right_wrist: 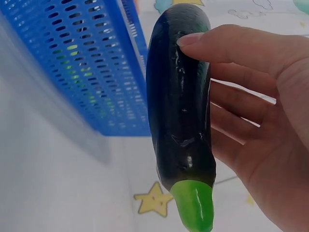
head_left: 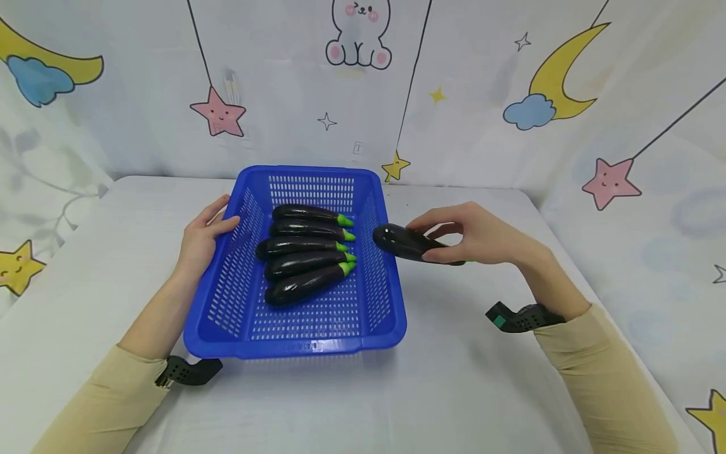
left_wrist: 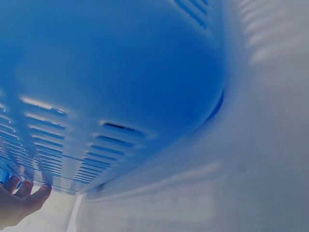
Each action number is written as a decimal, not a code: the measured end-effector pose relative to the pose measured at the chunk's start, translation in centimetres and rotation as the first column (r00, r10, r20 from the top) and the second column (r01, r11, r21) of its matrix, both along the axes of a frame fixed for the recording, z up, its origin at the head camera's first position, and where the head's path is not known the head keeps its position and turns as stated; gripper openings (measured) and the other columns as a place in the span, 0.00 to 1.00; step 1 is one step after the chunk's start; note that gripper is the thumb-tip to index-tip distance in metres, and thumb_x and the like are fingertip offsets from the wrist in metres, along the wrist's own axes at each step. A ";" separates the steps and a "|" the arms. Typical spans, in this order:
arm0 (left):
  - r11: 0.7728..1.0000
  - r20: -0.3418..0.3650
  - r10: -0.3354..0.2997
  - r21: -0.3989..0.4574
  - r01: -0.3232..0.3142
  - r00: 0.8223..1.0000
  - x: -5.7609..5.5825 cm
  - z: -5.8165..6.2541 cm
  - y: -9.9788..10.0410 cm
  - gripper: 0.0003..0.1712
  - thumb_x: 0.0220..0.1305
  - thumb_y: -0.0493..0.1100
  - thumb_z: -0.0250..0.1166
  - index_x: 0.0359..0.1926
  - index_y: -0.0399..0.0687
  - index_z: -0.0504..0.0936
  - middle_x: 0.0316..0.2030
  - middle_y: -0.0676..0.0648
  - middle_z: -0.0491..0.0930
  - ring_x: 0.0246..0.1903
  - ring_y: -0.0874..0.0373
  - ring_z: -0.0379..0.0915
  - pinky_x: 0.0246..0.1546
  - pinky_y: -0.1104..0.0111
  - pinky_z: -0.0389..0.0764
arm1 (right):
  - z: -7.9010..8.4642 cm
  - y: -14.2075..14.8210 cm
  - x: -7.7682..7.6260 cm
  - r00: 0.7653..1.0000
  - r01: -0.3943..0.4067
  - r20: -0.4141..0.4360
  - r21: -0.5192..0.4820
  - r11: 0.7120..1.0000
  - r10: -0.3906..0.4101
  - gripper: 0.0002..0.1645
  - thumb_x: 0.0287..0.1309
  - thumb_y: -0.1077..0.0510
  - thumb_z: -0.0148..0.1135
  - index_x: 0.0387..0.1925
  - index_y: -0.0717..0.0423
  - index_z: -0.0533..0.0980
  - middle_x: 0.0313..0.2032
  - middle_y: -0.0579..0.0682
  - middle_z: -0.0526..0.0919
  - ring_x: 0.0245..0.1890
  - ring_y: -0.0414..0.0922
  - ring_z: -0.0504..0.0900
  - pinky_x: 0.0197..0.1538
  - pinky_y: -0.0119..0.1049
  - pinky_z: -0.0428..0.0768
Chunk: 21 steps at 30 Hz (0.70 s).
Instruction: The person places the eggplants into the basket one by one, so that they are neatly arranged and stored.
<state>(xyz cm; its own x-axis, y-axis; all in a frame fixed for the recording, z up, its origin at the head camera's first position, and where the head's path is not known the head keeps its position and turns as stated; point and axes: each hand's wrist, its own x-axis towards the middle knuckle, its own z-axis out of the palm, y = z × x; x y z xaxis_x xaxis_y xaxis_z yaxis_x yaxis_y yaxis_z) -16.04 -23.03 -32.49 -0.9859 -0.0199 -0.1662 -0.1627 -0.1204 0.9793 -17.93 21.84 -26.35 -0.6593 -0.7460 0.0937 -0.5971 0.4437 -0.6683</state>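
A blue plastic basket (head_left: 299, 347) with slotted walls holds several dark eggplants (head_left: 306, 244), side by side with green stems toward the right. My left hand (head_left: 200, 239) grips the basket's left rim, thumb over the edge; in the left wrist view, its fingertips (left_wrist: 44, 189) are against the slotted outer wall. Beside the right rim, my right hand (head_left: 473, 234) pinches another eggplant (head_left: 399, 241) between thumb and fingers. Its rounded end overlaps the rim in the head view. The right wrist view shows this eggplant (right_wrist: 181, 111) lengthwise, green stem toward the camera.
The basket stands on a table with a white cover (head_left: 454, 391). Behind it hangs a pale cloth (head_left: 283, 75) printed with stars, moons and a cartoon animal. Black straps (head_left: 524, 317) with cameras sit on both wrists, next to beige sleeves.
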 end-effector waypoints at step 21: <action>1.000 -0.004 0.003 0.008 -0.003 1.000 0.0 0.0 0.1 0.39 0.73 0.47 0.60 0.79 0.59 0.53 0.79 0.45 0.49 0.74 0.49 0.56 0.45 0.81 0.79 | 1.7 -5.2 -1.2 0.991 -0.129 0.045 0.022 0.991 0.128 0.25 0.59 0.59 0.72 0.59 0.53 0.79 0.53 0.47 0.84 0.51 0.45 0.84 0.56 0.36 0.82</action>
<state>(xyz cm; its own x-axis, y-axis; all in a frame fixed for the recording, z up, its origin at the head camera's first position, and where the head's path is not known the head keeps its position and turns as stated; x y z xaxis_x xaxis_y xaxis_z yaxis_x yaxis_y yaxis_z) -16.00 -22.96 -32.47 -0.9865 -0.0218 -0.1622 -0.1581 -0.1289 0.9790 -19.09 16.61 -24.66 -0.5609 -0.8265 0.0477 -0.6210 0.3819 -0.6845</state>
